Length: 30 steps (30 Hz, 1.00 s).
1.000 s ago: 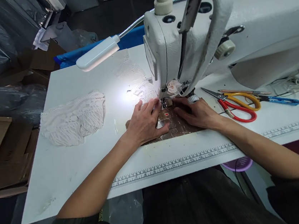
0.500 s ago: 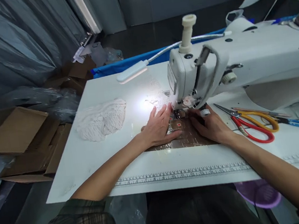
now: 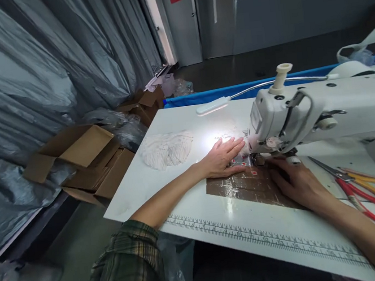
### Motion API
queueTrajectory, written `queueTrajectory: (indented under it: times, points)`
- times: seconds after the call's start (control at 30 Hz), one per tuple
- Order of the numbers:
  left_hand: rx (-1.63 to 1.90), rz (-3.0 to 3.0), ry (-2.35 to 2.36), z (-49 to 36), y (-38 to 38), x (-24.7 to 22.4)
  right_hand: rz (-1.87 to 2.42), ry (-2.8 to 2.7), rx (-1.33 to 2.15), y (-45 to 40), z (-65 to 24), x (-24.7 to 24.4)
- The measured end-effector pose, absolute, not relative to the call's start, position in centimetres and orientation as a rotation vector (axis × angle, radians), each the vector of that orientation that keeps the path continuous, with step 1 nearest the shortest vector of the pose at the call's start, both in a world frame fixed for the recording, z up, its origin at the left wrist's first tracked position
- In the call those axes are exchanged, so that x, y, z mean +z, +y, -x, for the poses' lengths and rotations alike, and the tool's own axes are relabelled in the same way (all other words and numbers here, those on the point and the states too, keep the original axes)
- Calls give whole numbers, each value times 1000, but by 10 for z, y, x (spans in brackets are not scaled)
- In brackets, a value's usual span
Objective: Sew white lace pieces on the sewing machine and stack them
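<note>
The left hand lay flat and open, the right hand curved, its grip unclear, at the glossy brown sheet right of centre frame; light, even pressure, clear of the shiny metal presser foot, seemed best.

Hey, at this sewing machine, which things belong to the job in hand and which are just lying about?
Apparently part of the job:
Sewing machine
Brown sheet, partly under the left hand and right hand
Lamp, lit

Apparently just lying about:
Red-handled scissors
White lace bundle, untouched
Cardboard boxes, off the table
</note>
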State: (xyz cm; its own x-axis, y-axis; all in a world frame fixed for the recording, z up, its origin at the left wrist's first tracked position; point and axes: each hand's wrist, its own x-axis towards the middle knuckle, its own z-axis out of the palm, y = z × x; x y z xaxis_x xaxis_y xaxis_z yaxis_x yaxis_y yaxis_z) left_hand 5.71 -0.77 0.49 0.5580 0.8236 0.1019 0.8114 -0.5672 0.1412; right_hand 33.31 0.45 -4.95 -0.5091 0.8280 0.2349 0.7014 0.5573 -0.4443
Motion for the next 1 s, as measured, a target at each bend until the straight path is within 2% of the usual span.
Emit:
queueTrajectory:
  times: [0.17, 0.33, 0.5, 0.87, 1.0]
  points:
    - [487, -2529, 2070, 7, -26, 11, 1256, -2373, 392, 11, -338, -60]
    - [793, -1936, 2785, 100, -48, 10, 1286, -2376, 369, 4, -334, -57]
    - [859, -1826, 2797, 139, -57, 0, 1298, -2370, 363, -2, -328, -42]
    - [1151, -1932, 2770, 120, -58, 14, 1249, -2361, 486, 1, -326, -28]
    - [931, -2195, 2770, 99, -59, 24, 1166, -2267, 484, -4, -326, -17]
